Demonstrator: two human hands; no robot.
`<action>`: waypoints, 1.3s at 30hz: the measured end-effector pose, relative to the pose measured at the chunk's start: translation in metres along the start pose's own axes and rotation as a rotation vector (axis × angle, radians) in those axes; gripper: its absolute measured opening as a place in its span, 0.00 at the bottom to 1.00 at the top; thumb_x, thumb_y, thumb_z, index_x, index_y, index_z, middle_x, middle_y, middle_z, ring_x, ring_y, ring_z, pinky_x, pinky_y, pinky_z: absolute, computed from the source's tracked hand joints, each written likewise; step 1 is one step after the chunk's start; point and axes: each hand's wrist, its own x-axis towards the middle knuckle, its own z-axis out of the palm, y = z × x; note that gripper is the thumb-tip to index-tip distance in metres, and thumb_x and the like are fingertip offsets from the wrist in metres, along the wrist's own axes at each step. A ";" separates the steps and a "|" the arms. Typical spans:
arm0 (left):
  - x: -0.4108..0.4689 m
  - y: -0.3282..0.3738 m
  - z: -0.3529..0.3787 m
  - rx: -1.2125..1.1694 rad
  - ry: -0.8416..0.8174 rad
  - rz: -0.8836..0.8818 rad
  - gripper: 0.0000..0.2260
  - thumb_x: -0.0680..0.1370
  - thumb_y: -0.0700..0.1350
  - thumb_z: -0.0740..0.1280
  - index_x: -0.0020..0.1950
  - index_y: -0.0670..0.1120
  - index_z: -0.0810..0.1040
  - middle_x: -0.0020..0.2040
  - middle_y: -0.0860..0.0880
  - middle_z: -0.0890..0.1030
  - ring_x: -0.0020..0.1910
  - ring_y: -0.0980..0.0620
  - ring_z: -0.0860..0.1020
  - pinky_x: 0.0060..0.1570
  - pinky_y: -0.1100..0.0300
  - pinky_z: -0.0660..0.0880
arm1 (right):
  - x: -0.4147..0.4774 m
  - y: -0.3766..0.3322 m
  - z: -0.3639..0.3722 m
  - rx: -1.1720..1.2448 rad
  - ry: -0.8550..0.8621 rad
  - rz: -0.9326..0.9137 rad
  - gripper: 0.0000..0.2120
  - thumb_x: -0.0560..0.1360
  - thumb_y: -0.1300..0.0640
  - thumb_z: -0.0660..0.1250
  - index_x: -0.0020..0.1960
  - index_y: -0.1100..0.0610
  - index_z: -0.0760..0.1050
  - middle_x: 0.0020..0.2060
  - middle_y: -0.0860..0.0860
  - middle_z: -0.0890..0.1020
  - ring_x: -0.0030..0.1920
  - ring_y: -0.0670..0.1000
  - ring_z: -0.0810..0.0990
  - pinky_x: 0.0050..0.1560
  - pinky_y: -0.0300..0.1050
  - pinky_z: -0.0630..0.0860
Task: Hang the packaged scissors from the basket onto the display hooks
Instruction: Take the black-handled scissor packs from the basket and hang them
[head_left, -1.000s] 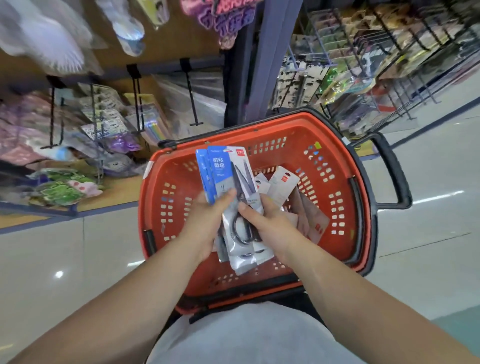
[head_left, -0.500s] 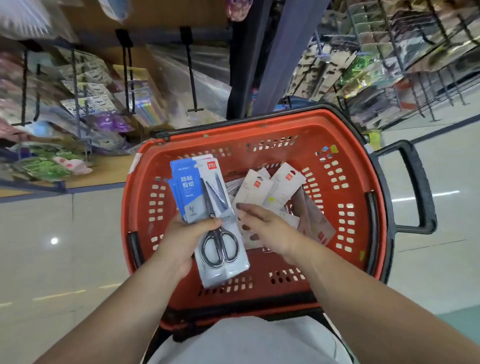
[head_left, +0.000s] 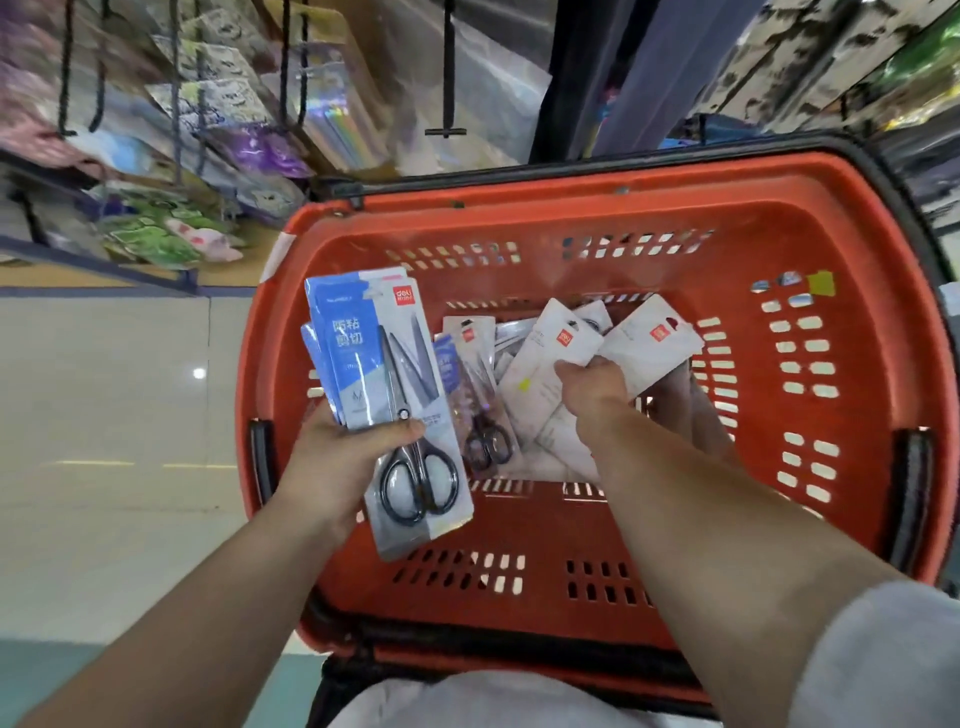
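Head view: over the nine o'clock side of the basket (head_left: 571, 218), the left hand (head_left: 343, 457) has its grip closed on a stack of packaged scissors (head_left: 384, 374), blue-and-white cards with black handles showing through clear plastic. The stack stands out of the grip toward twelve o'clock, with the thumb laid across its front by the pivot. At three o'clock from it, the right hand (head_left: 592, 384) reaches down inside the basket, forearm slanting toward eleven, grip curled onto white-backed packs (head_left: 649, 338) lying there.

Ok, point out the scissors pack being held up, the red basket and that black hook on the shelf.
scissors pack (head_left: 410, 364), head view, on the blades.
red basket (head_left: 571, 208), head view, on the far rim.
black hook (head_left: 448, 78), head view, on its shaft.
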 end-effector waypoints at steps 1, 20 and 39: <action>0.000 0.000 0.000 0.000 0.001 -0.003 0.20 0.71 0.26 0.74 0.54 0.49 0.87 0.55 0.42 0.88 0.55 0.39 0.87 0.61 0.41 0.79 | -0.003 -0.001 0.001 -0.038 0.017 -0.036 0.15 0.83 0.54 0.66 0.64 0.62 0.78 0.60 0.59 0.84 0.59 0.60 0.81 0.49 0.45 0.71; -0.037 0.030 0.077 0.087 -0.230 0.014 0.19 0.71 0.28 0.76 0.57 0.44 0.84 0.50 0.46 0.89 0.48 0.47 0.88 0.48 0.58 0.81 | -0.134 -0.027 -0.085 0.443 -0.331 -0.176 0.45 0.59 0.21 0.71 0.67 0.47 0.79 0.62 0.48 0.84 0.63 0.55 0.82 0.68 0.62 0.76; -0.067 0.043 0.079 -0.253 -0.379 -0.025 0.24 0.67 0.34 0.73 0.64 0.41 0.82 0.54 0.40 0.87 0.46 0.43 0.87 0.44 0.51 0.85 | -0.152 0.000 -0.108 0.718 -0.746 -0.182 0.21 0.82 0.55 0.67 0.72 0.63 0.75 0.67 0.61 0.81 0.69 0.61 0.79 0.73 0.60 0.73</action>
